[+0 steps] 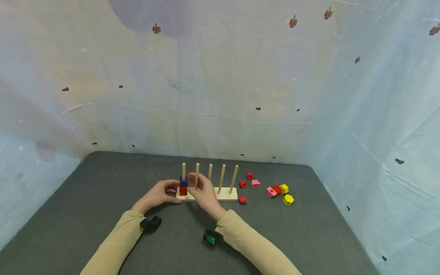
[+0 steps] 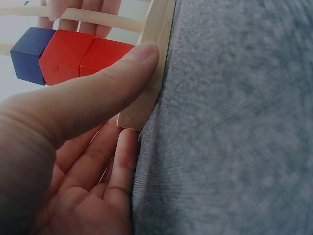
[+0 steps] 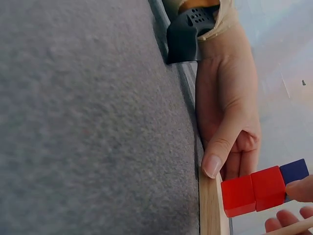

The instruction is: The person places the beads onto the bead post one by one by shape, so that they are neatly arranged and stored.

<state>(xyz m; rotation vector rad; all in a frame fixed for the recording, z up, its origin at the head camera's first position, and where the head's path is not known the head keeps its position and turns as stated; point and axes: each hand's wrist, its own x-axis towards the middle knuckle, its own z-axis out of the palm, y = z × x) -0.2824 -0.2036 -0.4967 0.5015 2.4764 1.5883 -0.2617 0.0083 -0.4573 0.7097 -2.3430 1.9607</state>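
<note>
A wooden peg stand point(image 1: 227, 194) with several upright pegs lies on the grey table. On its leftmost peg are two red blocks point(image 2: 63, 56) with a dark blue block point(image 2: 32, 55) on top. My left hand point(image 1: 159, 194) holds the stand's left end, thumb along the front edge and fingers behind. Just right of the stack, my right hand point(image 1: 207, 196) is spread around the second peg with nothing gripped. In the right wrist view its thumb point(image 3: 299, 189) overlaps the blue block's edge; whether they touch I cannot tell.
Right of the stand lie loose red beads point(image 1: 243, 199), pink blocks point(image 1: 255, 183) and yellow blocks point(image 1: 288, 199). A red disc-like piece point(image 1: 277, 190) sits between a pink and a yellow one. A pale patterned sheet point(image 1: 213, 76) hangs behind the grey table point(image 1: 137, 172).
</note>
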